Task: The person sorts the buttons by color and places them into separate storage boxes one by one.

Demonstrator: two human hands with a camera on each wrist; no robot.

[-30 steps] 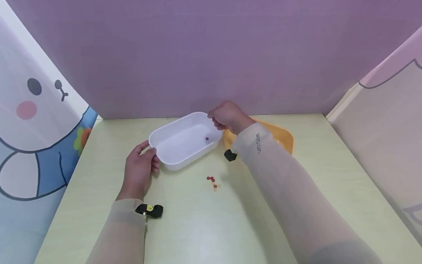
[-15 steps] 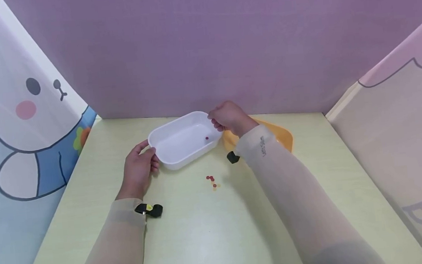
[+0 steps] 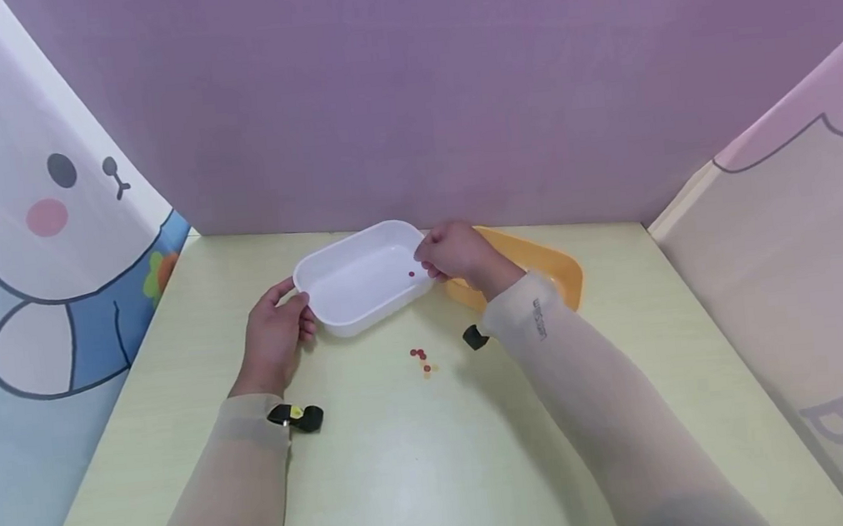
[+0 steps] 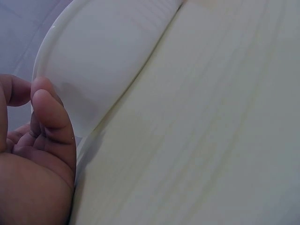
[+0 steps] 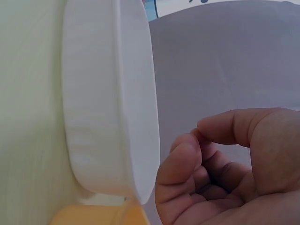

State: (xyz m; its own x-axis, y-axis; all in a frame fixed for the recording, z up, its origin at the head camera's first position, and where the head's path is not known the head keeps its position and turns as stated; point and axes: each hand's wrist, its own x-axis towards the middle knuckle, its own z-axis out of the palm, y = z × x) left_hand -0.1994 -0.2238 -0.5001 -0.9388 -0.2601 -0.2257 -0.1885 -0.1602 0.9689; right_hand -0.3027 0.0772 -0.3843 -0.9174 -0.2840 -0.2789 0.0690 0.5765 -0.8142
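A white oblong tray (image 3: 362, 276) sits at the back of the table, with one small red disc (image 3: 412, 274) inside near its right end. My left hand (image 3: 273, 334) pinches the tray's left rim, thumb over the edge; the left wrist view has this hand (image 4: 42, 140) beside the tray wall (image 4: 103, 56). By the right end of the tray is my right hand (image 3: 462, 255), partly over the orange tray (image 3: 542, 261). In the right wrist view its fingers are curled (image 5: 211, 168), thumb and index tips together. No object shows between them.
Several small red discs (image 3: 419, 353) and pale orange discs (image 3: 427, 375) lie on the table (image 3: 366, 485) in front of the white tray. My right hand and sleeve hide part of the orange tray. A purple curtain (image 3: 376, 91) hangs behind the table.
My right hand has come down slightly and turned at the wrist, by the white tray's right end. The left hand, the tray and the discs keep their places.
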